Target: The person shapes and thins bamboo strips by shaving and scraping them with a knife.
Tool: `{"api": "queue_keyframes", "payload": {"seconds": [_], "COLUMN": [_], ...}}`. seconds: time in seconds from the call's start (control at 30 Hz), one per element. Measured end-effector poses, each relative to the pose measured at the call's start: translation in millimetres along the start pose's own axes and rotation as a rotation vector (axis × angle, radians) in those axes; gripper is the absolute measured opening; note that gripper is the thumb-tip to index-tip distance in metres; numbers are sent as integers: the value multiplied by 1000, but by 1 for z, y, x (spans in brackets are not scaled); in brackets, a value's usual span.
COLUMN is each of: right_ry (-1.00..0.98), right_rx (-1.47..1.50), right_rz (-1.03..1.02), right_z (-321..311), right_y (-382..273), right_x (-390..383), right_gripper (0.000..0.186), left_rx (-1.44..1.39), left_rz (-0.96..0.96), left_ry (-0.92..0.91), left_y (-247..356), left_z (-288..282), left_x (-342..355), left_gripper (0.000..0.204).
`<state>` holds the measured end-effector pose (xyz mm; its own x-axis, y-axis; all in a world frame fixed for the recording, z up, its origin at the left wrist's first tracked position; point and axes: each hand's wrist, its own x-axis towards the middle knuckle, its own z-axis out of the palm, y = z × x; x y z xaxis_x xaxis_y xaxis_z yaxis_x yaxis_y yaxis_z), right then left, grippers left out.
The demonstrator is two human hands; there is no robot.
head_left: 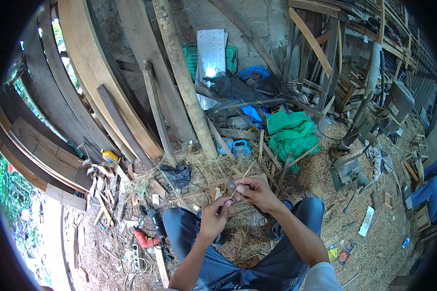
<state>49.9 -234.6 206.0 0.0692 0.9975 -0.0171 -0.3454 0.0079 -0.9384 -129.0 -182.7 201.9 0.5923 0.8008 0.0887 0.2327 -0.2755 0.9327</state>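
Pale bamboo is the material in hand: a thin strip [241, 178] runs up and to the right from between both hands, above the person's knees in blue jeans [296, 218]. The right hand [255, 191] is closed around the strip together with a small dark blade, as far as the picture shows; the left hand [213, 216] pinches the strip's lower end. I judge this to be the shaving or splitting of the strip, and the next stroke calls for a steady left pinch, with fingers kept off the edge.

A yellow bottle [109, 156] stands left by the leaning planks [97, 82]. A blue can [242, 148] sits by the post [184, 77], beside a green tarp [291, 136]. A red drill [145, 239] lies lower left.
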Motion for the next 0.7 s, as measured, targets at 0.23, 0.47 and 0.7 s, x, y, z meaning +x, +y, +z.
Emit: {"api": "queue_keyframes", "payload": {"seconds": [0.23,0.47,0.7], "right_ry": [154,106,153], "right_rx": [-32,-110,-141], "right_rz": [174,208,171], "right_z": [-27,-39,-48], "right_y": [7,2,6], "right_x": [4,6,11], "right_gripper": [25,22,20], "left_rx": [73,194,241], "left_rz": [3,134,26], "left_ry": [4,44,-3], "left_y": [1,6,18], "left_z": [5,3,-4], "left_x": [-12,-14,-13], "left_gripper": [14,9,10]}}
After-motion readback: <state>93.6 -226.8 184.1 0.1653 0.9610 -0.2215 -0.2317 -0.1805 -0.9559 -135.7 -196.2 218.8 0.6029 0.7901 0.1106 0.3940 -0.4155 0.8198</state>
